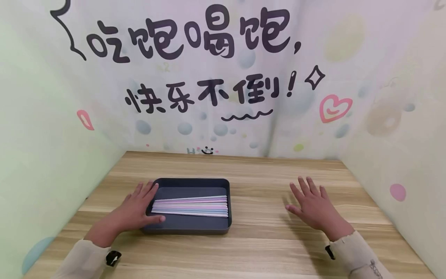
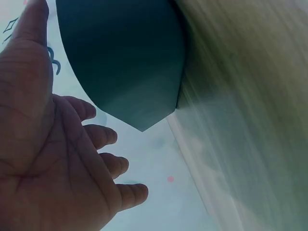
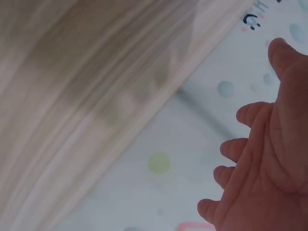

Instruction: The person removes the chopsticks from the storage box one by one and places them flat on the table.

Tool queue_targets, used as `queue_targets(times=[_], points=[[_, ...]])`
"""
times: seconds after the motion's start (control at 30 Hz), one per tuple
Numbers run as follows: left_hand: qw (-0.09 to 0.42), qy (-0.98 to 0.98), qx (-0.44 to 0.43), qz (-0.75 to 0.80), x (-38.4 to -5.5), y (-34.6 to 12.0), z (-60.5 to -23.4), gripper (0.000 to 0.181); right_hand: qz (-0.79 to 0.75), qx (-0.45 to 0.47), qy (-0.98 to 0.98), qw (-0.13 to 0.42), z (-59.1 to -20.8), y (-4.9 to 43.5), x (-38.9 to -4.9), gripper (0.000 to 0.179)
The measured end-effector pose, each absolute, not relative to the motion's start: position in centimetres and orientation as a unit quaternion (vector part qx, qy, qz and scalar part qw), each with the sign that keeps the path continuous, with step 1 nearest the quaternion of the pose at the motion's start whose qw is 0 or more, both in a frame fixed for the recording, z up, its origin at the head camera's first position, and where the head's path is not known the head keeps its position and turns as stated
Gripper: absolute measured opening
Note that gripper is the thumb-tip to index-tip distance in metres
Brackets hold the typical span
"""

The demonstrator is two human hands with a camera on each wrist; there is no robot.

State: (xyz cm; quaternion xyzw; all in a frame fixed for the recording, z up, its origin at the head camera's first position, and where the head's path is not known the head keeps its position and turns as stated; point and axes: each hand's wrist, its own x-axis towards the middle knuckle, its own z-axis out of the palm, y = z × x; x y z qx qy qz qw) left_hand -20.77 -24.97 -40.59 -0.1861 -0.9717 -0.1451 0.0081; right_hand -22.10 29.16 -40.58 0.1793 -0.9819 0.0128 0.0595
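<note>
Here on the left, my left hand (image 1: 136, 209) is spread out and free, fingers straight, poised over the near-left side of the dark tray (image 1: 195, 223); whether skin meets rim, I can't tell! Inside the tray, the sticks (image 1: 189, 206) lie side by side, white, pink, purple and blue, running left to right and fanning slightly toward their right ends. The tray sits left of centre on the wooden bench (image 1: 258, 201). And over on the right, my right hand (image 1: 311, 211), fingers parted and unclenched, hangs above bare wood, well apart from the tray!
</note>
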Motion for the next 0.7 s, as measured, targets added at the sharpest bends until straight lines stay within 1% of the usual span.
queue_targets(times=[0.17, 0.4, 0.57, 0.7], points=[[-0.006, -0.97, -0.187, -0.155, -20.6, -25.0, -40.7, 0.113, -0.015, 0.214, -0.974, 0.068, -40.1, 28.5, -22.5, 0.075], [-0.04, -0.967, -0.189, -0.166, -20.4, -25.1, -41.0, 0.116, -0.055, 0.261, -0.96, 0.082, -39.2, 27.8, -23.4, 0.071], [-0.031, -0.967, -0.193, -0.16, -20.4, -25.1, -41.1, 0.117, -0.099, 0.294, -0.946, 0.096, -38.4, 27.2, -24.2, 0.071], [-0.021, -0.971, -0.187, -0.15, -20.3, -25.3, -41.3, 0.12, -0.14, 0.316, -0.933, 0.104, -37.8, 26.5, -24.6, 0.071]])
